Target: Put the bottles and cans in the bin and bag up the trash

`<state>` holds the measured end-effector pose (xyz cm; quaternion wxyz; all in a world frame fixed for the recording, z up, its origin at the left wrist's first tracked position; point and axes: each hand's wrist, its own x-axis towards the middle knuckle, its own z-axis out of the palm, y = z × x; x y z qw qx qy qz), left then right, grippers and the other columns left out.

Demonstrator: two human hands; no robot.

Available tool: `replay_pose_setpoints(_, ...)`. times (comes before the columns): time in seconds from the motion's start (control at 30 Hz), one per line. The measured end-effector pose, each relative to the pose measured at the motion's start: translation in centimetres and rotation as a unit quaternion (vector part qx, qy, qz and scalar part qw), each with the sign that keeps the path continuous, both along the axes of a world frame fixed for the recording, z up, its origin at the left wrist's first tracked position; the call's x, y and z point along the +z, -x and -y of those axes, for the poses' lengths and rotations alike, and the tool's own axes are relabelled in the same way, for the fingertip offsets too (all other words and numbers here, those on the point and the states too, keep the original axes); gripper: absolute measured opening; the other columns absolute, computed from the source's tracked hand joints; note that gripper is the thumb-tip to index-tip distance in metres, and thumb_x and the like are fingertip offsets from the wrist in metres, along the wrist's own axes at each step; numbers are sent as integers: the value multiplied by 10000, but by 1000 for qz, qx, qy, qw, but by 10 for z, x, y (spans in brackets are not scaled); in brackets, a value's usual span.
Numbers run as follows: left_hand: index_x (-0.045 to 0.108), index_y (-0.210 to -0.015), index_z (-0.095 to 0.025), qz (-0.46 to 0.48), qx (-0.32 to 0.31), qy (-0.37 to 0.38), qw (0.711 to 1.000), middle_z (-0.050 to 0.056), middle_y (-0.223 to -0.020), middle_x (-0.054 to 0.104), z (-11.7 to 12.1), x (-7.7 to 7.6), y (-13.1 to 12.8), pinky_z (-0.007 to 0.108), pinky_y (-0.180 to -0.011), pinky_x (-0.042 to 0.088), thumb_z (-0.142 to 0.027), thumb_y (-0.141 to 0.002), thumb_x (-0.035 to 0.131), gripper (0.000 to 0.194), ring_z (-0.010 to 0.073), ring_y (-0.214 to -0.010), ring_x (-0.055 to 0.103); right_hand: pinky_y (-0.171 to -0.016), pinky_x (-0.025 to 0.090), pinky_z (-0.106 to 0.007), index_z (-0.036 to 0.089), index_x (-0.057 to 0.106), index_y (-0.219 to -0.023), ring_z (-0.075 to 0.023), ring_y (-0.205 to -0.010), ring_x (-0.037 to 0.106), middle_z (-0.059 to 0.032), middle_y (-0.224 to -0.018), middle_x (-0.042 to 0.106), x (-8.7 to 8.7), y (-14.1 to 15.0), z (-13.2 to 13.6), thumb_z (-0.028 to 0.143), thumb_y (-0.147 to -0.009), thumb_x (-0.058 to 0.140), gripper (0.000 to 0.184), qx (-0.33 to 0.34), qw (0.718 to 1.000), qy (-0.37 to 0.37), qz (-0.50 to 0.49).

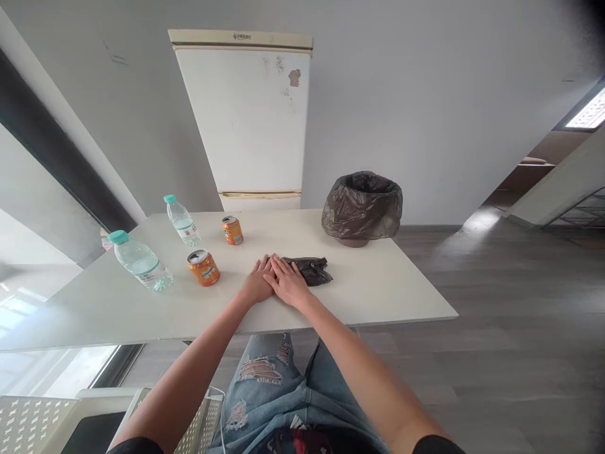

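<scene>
Fingers (283,268) of the left hand (258,285) and right hand (293,289) lie straight, close-set, against the black plastic (316,271), between the table's (378,287) near and far edges; apparently pressing, where gripping would call for curled fingers.

So there's just the one cam here, worn on the person's head — it looks forward and tilts down, over the forearms and onto the white table (359,284). The hands are at middle range, a bit below the center, and the ripped jeans (278,384) are right under the lens at the bottom edge. Past the far table edge it faces the fridge (250,113) and gray wall (401,94) — those are the farthest straight ahead. No second view to share anything with.
</scene>
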<state>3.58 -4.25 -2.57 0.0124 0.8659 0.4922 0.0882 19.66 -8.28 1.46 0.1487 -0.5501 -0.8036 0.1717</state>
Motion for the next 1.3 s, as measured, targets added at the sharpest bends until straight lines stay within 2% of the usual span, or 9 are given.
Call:
replay_pose_setpoints(0.2,358,-1656,-106,2,23,-21,1000,154,-1723,317,4,8,-9,576,-1278,279,-507,-1088,328,697,390,-1598,281,-1346,91,-422,127,213,-1704,-203,-1653,104,-36,-1771,129,-3,-62,3,604,-1087,121,785,-39,996,17,82)
replay_pose_setpoints(0.33,386,-1646,-129,24,21,-23,999,151,-1715,338,4,7,-9,592,-1270,287,-516,-1088,342,680,396,-1591,296,-1335,47,-525,156,220,-1704,-206,-1648,128,-39,-1766,149,-4,-81,3,540,-1103,112,722,-71,990,10,119)
replay_pose_setpoints(0.47,388,-1644,-136,49,23,-6,999,150,-1716,336,4,6,-8,594,-1282,259,-536,-1085,354,688,392,-1601,274,-1326,105,-501,130,230,-1699,-216,-1640,149,-61,-1768,169,-11,-97,1,530,-1107,147,719,-102,988,16,116)
replay_pose_setpoints(0.7,326,-1662,-219,180,42,27,982,121,-1724,339,4,13,-1,559,-1293,217,-526,-1113,237,635,316,-1630,219,-1114,371,-493,156,636,-1397,-329,-1339,497,-184,-1485,579,-9,-107,14,338,-1081,322,481,-157,970,-181,48)
replay_pose_setpoints(0.8,478,-1554,-217,202,61,18,977,142,-1589,536,4,20,1,532,-1246,298,-475,-1106,307,545,314,-1525,425,-995,448,-422,194,656,-1333,-280,-1130,593,-157,-1269,648,-4,-102,17,402,-1071,428,405,-71,980,-187,4)
replay_pose_setpoints(0.9,626,-1351,-229,212,58,9,976,118,-1256,735,8,30,3,433,-1062,453,-462,-1089,365,438,283,-1226,650,-988,460,-423,223,630,-1377,-261,-1093,617,-122,-1237,642,-6,-100,16,530,-1027,548,473,14,988,-151,10)
replay_pose_setpoints(1.07,659,-1102,-259,242,135,20,961,-7,-669,630,15,39,5,290,-671,385,-381,-1090,353,330,204,-679,630,-1074,394,-575,201,650,-1354,-322,-1206,588,-164,-1306,619,-15,-103,13,424,-1021,545,414,-58,984,-163,38)
replay_pose_setpoints(1.2,629,-1131,-268,222,163,28,961,-21,-666,622,15,39,3,281,-642,328,-246,-1043,404,242,200,-668,610,-1160,360,-540,197,618,-1428,-322,-1415,469,-160,-1512,532,-8,-103,16,155,-967,457,489,-41,981,-190,19)
replay_pose_setpoints(1.3,622,-1117,-264,238,143,23,960,12,-875,714,11,37,3,281,-685,377,-179,-1021,388,266,194,-784,654,-1237,331,-480,238,546,-1532,-272,-1495,411,-88,-1619,478,1,-98,27,206,-1033,391,523,62,990,-124,4)
